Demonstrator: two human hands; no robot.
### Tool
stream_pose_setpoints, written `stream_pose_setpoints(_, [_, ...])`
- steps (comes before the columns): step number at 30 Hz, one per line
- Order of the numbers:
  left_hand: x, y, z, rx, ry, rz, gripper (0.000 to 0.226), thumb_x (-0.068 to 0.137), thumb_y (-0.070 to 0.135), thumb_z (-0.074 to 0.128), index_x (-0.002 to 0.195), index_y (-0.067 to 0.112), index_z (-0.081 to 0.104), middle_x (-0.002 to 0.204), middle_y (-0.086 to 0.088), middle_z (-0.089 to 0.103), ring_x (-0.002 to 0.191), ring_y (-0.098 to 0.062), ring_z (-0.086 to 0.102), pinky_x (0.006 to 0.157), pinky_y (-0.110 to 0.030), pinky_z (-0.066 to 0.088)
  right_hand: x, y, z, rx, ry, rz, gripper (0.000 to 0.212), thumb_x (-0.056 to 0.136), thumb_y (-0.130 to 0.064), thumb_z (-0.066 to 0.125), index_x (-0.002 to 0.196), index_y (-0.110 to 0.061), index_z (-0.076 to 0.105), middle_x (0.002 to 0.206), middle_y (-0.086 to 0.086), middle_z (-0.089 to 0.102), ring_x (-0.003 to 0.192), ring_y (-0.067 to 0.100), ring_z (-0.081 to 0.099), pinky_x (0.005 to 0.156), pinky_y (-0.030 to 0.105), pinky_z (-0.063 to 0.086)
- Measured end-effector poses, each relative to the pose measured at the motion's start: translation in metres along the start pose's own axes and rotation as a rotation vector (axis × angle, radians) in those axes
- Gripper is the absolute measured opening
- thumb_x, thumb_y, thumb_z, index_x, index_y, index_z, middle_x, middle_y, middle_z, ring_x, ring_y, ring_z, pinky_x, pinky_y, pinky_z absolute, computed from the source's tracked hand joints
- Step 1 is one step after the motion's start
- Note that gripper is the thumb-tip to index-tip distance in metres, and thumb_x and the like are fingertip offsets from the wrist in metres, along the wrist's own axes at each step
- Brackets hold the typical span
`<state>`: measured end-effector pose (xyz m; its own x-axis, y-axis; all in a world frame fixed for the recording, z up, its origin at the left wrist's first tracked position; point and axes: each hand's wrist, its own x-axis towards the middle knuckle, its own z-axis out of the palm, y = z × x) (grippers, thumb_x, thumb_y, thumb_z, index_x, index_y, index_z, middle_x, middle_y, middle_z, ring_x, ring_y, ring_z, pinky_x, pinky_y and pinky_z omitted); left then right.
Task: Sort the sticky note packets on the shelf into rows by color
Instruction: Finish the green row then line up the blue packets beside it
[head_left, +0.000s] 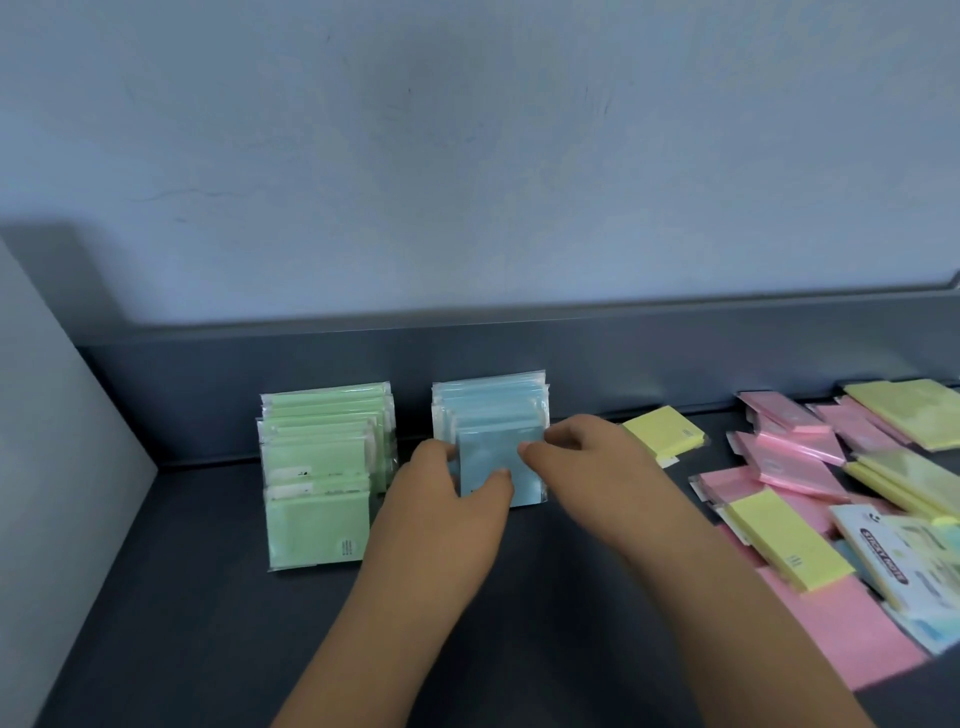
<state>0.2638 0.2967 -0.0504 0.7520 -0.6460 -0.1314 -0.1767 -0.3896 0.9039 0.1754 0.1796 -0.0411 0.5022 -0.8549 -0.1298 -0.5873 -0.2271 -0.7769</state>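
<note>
We find the blue packet (493, 460) standing at the near end of the blue row (488, 400), towards the far side of the shelf (208, 597). Both hands are on it. The left hand (447, 499) grips its left edge with the thumb across the face. The right hand (587, 452) pinches its upper right edge with curled fingers.

Just left stands the green row (322, 467), which looks complete. To the right, pink packets (795, 447) and yellow packets (784, 540) lie mixed and overlapping, with a printed packet (883, 561) among them.

We judge the step in hand to be seating this packet square against its row. The next move calls for letting go without toppling the row, then reaching right to start a pink or yellow row.
</note>
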Motion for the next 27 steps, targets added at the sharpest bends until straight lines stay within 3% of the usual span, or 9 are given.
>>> stream_pose_setpoints(3, [0.000,0.001,0.000,-0.034,0.004,-0.026,0.020,0.093,0.039,0.065,0.110,0.036,0.055,0.099,0.017,0.065,0.084,0.002,0.062,0.062,-0.021,0.043,0.002,0.001,0.000,-0.006,0.000,-0.001,0.039,0.090,-0.047,0.063,0.121,-0.025,0.066,0.116,-0.008,0.066,0.096,0.008,0.063,0.075,0.030,0.049])
stream_pose_setpoints(7, [0.002,0.001,-0.002,-0.028,0.049,-0.025,0.016,0.092,0.040,0.065,0.101,0.035,0.053,0.101,0.017,0.063,0.087,0.000,0.061,0.069,-0.025,0.047,0.000,-0.002,0.000,-0.012,-0.005,0.005,0.039,0.090,-0.046,0.063,0.123,-0.025,0.065,0.118,-0.009,0.066,0.100,0.010,0.063,0.084,0.033,0.053])
stream_pose_setpoints(10, [-0.001,-0.004,-0.002,0.351,0.184,0.154,0.022,0.095,0.049,0.057,0.107,0.031,0.052,0.109,0.014,0.055,0.097,-0.010,0.054,0.080,-0.032,0.047,-0.007,-0.004,-0.005,-0.114,0.060,-0.054,0.032,0.095,-0.044,0.059,0.117,-0.022,0.063,0.105,-0.008,0.067,0.093,0.011,0.062,0.083,0.034,0.051])
stream_pose_setpoints(12, [-0.004,-0.002,-0.002,0.526,0.262,0.313,0.035,0.097,0.052,0.050,0.119,0.026,0.055,0.119,0.010,0.055,0.116,-0.016,0.048,0.094,-0.033,0.046,-0.013,-0.004,-0.010,-0.236,0.156,-0.114,0.044,0.098,-0.049,0.055,0.134,-0.022,0.054,0.122,-0.004,0.064,0.111,0.019,0.059,0.085,0.034,0.044])
stream_pose_setpoints(14, [-0.007,0.003,-0.002,0.607,0.257,0.379,0.052,0.099,0.057,0.039,0.135,0.022,0.052,0.137,0.007,0.054,0.139,-0.020,0.036,0.110,-0.036,0.041,-0.019,-0.002,-0.014,-0.345,0.223,-0.196,0.065,0.099,-0.057,0.050,0.155,-0.026,0.036,0.152,-0.003,0.049,0.141,0.020,0.043,0.102,0.036,0.040])
stream_pose_setpoints(16, [-0.012,0.009,-0.001,0.696,0.237,0.356,0.066,0.102,0.062,0.020,0.147,0.021,0.044,0.152,0.004,0.047,0.150,-0.024,0.025,0.117,-0.041,0.036,-0.026,0.001,-0.019,-0.422,0.245,-0.280,0.077,0.098,-0.063,0.043,0.162,-0.028,0.021,0.166,-0.006,0.030,0.156,0.017,0.018,0.122,0.037,0.026])
stream_pose_setpoints(18, [-0.017,0.013,-0.001,0.778,0.220,0.301,0.080,0.096,0.065,0.005,0.152,0.020,0.041,0.157,-0.001,0.043,0.152,-0.028,0.024,0.120,-0.044,0.032,-0.033,0.006,-0.024,-0.492,0.254,-0.317,0.081,0.096,-0.069,0.035,0.163,-0.028,0.018,0.170,-0.006,0.020,0.158,0.014,0.006,0.128,0.039,0.015])
stream_pose_setpoints(22, [-0.026,0.015,0.007,0.885,0.130,0.273,0.088,0.091,0.071,-0.008,0.152,0.024,0.036,0.162,0.000,0.034,0.153,-0.030,0.017,0.120,-0.046,0.032,-0.042,0.022,-0.031,-0.530,0.255,-0.332,0.080,0.095,-0.071,0.035,0.162,-0.028,0.025,0.170,-0.006,0.019,0.159,0.014,0.004,0.128,0.038,0.010])
stream_pose_setpoints(27, [-0.046,0.028,0.038,0.918,0.125,0.195,0.080,0.089,0.075,0.004,0.139,0.032,0.049,0.161,0.004,0.033,0.155,-0.029,0.011,0.117,-0.046,0.032,-0.043,0.055,-0.053,-0.508,0.190,-0.364,0.079,0.097,-0.069,0.037,0.162,-0.026,0.025,0.170,-0.007,0.019,0.158,0.012,0.003,0.129,0.036,0.011])
